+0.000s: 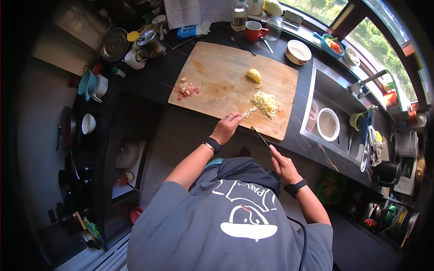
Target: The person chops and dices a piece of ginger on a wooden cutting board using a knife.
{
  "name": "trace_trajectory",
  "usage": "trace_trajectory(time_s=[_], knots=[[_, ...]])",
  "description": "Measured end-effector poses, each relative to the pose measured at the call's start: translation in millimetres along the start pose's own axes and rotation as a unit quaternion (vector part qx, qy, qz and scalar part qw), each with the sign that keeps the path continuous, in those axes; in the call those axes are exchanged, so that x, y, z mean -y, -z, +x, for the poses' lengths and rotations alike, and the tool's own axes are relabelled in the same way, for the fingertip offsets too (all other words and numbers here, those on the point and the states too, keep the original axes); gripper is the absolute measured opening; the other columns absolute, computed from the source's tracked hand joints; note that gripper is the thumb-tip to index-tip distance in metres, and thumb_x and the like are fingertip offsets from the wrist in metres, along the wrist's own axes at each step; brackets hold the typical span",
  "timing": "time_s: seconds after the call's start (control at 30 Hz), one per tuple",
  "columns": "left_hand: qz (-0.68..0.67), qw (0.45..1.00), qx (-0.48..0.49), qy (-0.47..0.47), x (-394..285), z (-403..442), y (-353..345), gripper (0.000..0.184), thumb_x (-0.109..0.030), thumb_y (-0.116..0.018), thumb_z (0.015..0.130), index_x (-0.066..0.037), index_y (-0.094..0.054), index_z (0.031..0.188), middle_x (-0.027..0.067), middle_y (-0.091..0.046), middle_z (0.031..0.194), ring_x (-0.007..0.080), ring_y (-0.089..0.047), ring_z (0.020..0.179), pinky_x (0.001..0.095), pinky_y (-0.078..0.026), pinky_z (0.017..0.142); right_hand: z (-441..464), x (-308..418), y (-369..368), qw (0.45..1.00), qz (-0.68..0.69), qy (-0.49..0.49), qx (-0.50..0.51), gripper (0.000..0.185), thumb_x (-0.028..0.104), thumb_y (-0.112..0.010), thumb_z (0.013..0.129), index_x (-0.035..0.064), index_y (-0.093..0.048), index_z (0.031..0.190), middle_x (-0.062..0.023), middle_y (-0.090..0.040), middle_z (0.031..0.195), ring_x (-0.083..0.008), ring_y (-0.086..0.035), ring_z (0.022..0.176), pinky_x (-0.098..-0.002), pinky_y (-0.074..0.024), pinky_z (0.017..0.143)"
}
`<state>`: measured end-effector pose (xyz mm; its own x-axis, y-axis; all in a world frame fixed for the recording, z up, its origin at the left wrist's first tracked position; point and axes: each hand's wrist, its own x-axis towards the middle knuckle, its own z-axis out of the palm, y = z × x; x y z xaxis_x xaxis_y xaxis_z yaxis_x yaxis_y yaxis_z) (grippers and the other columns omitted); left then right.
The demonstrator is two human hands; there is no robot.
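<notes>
A wooden cutting board [217,67] lies on the dark counter. On its right part sits a heap of pale yellow diced pieces [264,105], with a thin trail of bits running toward my left hand [224,128]. That hand is at the board's front edge, fingers drawn together by the trail; anything between them is hidden. My right hand [284,166] grips a knife [261,136], its dark blade slanting up to the board's front edge. A yellow chunk, like peeled potato [253,76], rests behind the heap. Small pink pieces [187,89] lie on the left part.
To the right is a sink [318,81] with a white bowl [327,124] in it. Behind the board stand a red mug [256,30], a glass jar [238,17] and a patterned bowl [298,52]. A metal pitcher [151,45] stands at the back left.
</notes>
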<state>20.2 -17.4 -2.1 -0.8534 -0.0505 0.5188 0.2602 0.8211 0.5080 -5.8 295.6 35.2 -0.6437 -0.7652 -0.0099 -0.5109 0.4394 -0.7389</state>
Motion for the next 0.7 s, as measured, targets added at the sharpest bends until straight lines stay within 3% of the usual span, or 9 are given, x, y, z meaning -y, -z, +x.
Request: trace_trajectory(time_s=[0.17, 0.43, 0.7], knots=[[0.0, 1.0, 0.006, -0.009, 1, -4, 0, 0.012, -0.004, -0.067, 0.087, -0.003, -0.065, 0.099, 0.0109, -0.065, 0.102, 0.0303, -0.065, 0.093, 0.0375, -0.055, 0.079, 23, 21, 3, 0.998, 0.045, 0.025, -0.031, 0.056, 0.01, -0.056, 0.096, 0.0152, -0.04, 0.15, -0.0207, -0.065, 0.084, -0.0397, -0.065, 0.077, -0.046, -0.0516, 0.07], [0.058, 0.998, 0.023, -0.017, 1, -1, -4, 0.013, -0.006, -0.067, 0.086, -0.005, -0.066, 0.098, 0.0089, -0.067, 0.103, 0.0286, -0.065, 0.096, 0.0368, -0.055, 0.082, 74, 5, -34, 0.999, -0.033, 0.043, -0.006, 0.054, 0.017, -0.054, 0.099, 0.0165, -0.037, 0.15, -0.0218, -0.065, 0.081, -0.0403, -0.065, 0.073, -0.05, -0.0518, 0.067], [0.073, 0.996, 0.043, -0.009, -2, 2, -2, 0.01, -0.007, -0.066, 0.086, -0.004, -0.066, 0.096, 0.0096, -0.066, 0.102, 0.0288, -0.064, 0.094, 0.0374, -0.054, 0.083, 54, 1, -31, 0.999, -0.047, 0.012, 0.001, 0.057, 0.017, -0.055, 0.098, 0.0211, -0.035, 0.152, -0.0224, -0.065, 0.079, -0.0412, -0.065, 0.071, -0.0508, -0.0524, 0.065]])
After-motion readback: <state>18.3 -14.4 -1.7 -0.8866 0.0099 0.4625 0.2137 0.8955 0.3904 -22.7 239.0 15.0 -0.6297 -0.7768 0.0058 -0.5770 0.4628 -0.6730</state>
